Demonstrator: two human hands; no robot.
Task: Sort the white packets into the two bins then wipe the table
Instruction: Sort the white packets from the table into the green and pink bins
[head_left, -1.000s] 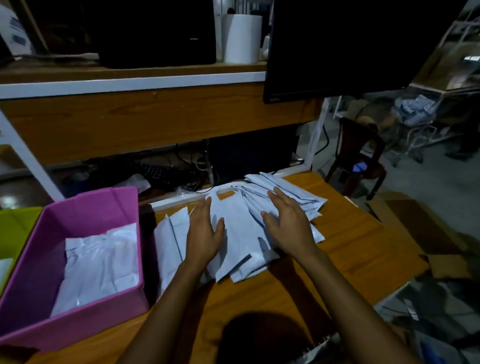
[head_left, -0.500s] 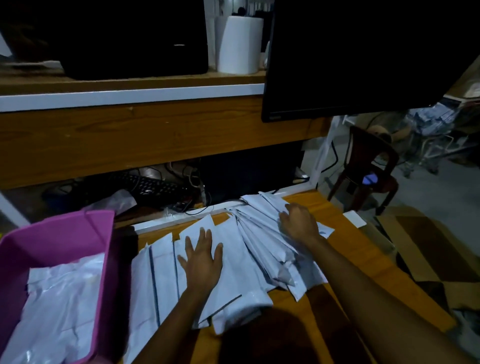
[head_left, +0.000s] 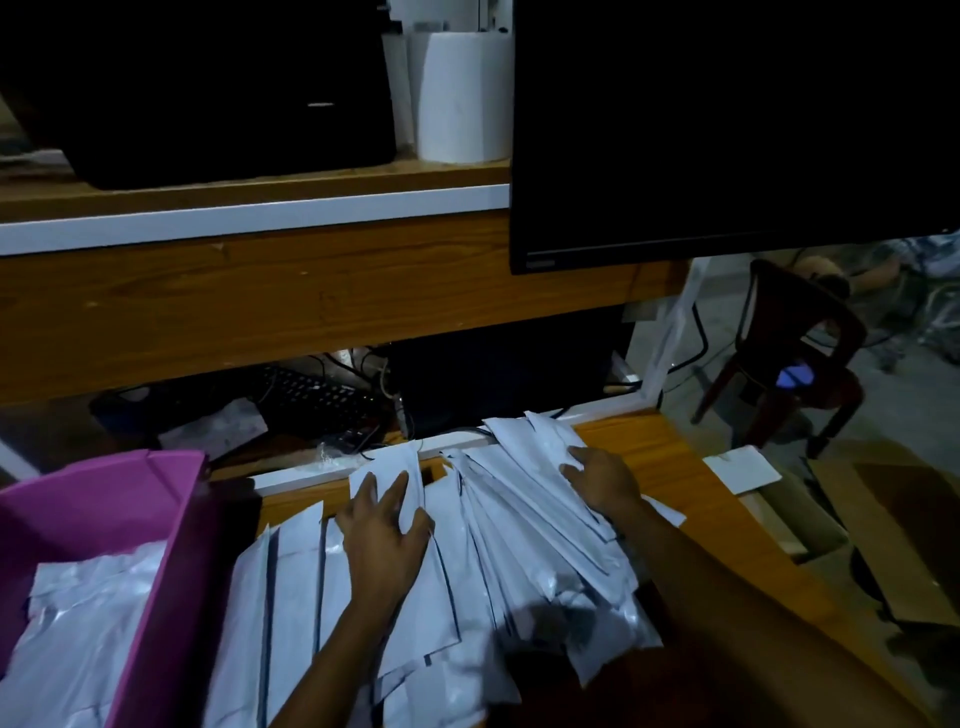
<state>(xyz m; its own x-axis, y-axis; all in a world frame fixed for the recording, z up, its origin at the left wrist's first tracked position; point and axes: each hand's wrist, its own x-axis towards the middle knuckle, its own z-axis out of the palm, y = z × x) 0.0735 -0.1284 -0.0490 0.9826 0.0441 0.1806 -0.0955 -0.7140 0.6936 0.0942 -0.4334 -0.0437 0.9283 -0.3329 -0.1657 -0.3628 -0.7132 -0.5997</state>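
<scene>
- At the far left we see a pink bin (head_left: 109, 499) on the bench (head_left: 654, 447), with crumpled white packets lying inside it (head_left: 78, 623).
- Just beside the bin's right wall, more white packets (head_left: 291, 587) lie flat on the bench, side by side and overlapping at their edges.
- The left hand (head_left: 384, 540) lies palm down on these spread packets. Its fingers (head_left: 397, 491) are straight and splayed, released, pressing on the paper and grasping nothing.
- Behind the packets, under the shelf, we make out a dark keyboard (head_left: 311, 400) and tangled cables. The light there is too dim for us to make out more.
- On the shelf above stands a white paper roll (head_left: 462, 93), beside a black box (head_left: 218, 93).
- To the right of the left hand, a fanned stack of packets (head_left: 524, 530) runs from the bench's back edge toward the near edge, touching the flat ones.
- The right hand (head_left: 605, 480) rests on the upper part of this fan, with its fingers (head_left: 571, 460) pointing left. We cannot tell whether they hook a packet's edge or merely lie on it.
- A black monitor (head_left: 727, 130) hangs above the right side.
- A small white slip (head_left: 748, 467) lies at the bench's right edge, apart from the packets.
- Beyond it, a dark chair (head_left: 795, 358) stands on the floor.
</scene>
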